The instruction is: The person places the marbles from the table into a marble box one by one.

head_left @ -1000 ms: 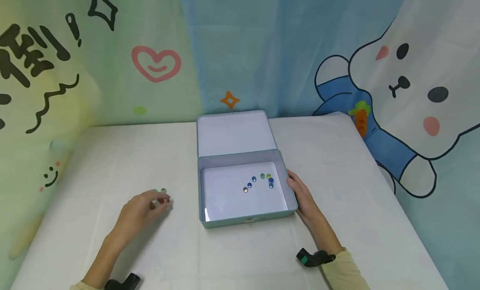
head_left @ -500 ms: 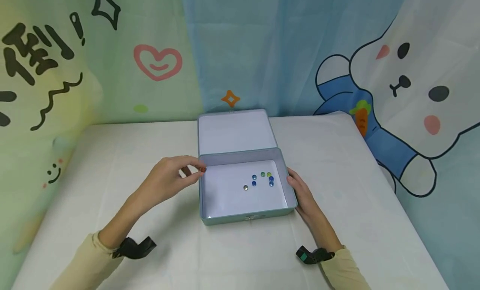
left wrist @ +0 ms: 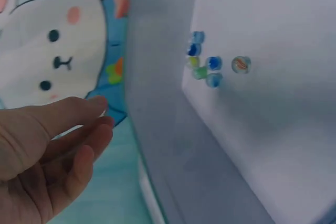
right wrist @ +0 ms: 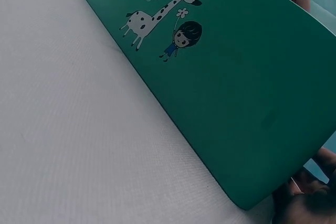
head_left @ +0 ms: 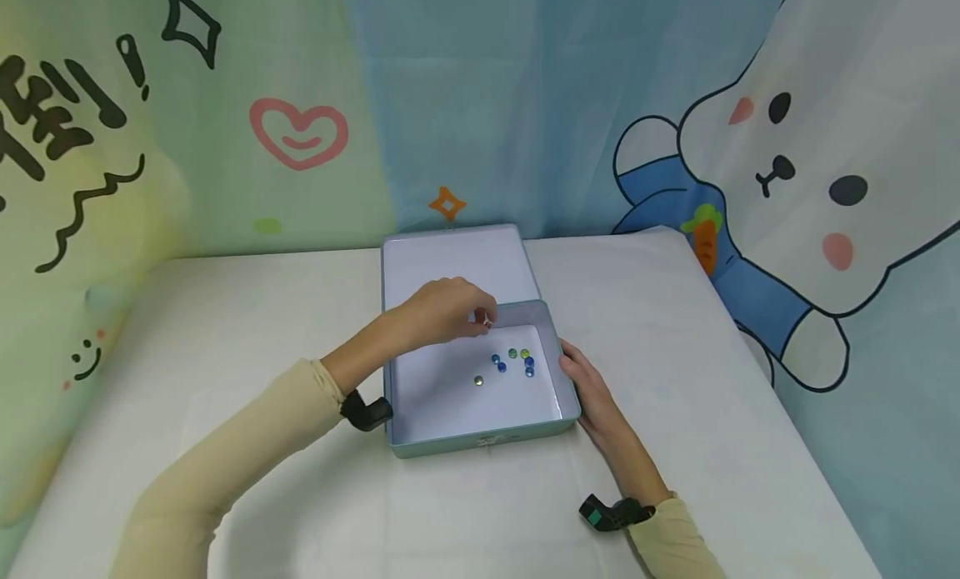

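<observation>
You have seven marbles (head_left: 529,361) in the box (head_left: 435,396), your left hand (head_left: 444,312) pinches what looks like another marble (head_left: 488,321) over it (not yet released), and your right hand (head_left: 594,387) touches its side, grip unclear.

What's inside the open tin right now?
Seven small marbles show inside the tin: six grouped toward its far right, and one swirled marble apart from them. In the head view, the left hand and forearm cover part of the far-left interior.
</observation>
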`<state>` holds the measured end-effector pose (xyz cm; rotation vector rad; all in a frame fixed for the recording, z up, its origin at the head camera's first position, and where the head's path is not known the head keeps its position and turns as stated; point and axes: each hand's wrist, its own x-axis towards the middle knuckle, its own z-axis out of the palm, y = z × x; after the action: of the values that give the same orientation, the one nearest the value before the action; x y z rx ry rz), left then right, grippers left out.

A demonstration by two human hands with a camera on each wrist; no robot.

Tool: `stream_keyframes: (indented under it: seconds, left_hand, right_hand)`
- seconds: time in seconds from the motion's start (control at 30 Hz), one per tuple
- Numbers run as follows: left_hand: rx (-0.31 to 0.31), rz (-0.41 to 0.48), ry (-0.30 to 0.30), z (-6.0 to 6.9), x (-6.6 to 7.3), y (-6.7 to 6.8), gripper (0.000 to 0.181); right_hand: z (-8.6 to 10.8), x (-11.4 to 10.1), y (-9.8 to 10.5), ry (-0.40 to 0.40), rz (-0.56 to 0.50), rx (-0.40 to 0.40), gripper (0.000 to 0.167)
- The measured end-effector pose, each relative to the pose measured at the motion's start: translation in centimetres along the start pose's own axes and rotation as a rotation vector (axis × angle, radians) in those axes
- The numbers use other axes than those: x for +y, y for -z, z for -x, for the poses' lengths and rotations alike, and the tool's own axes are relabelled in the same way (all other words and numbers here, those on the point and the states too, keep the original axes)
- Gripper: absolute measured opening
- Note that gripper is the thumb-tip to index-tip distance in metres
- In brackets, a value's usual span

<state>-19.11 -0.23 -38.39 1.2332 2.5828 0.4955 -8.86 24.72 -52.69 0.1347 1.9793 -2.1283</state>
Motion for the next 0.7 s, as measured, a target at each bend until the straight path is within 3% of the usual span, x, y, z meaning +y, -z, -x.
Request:
stream_keyframes:
  seconds: [0.2, 0.47, 0.7]
  left_hand:
    - [-0.091, -0.026, 0.009, -2.5, 0.0, -2.0, 0.015]
    - [-0.283, -0.135, 0.068, -3.0, -0.7, -4.2, 0.009]
    - [-0.359, -0.197, 0.104, -3.1, -1.1, -5.4, 0.009]
  right_hand:
    - [-0.2, 0.0, 0.0, 0.005, -0.008, -0.007, 0.059]
    - [-0.2, -0.3, 0.0, 0.018, 0.007, -0.004, 0.059]
    - [-0.2, 0.0, -0.2, -0.003, -0.007, 0.006, 0.058]
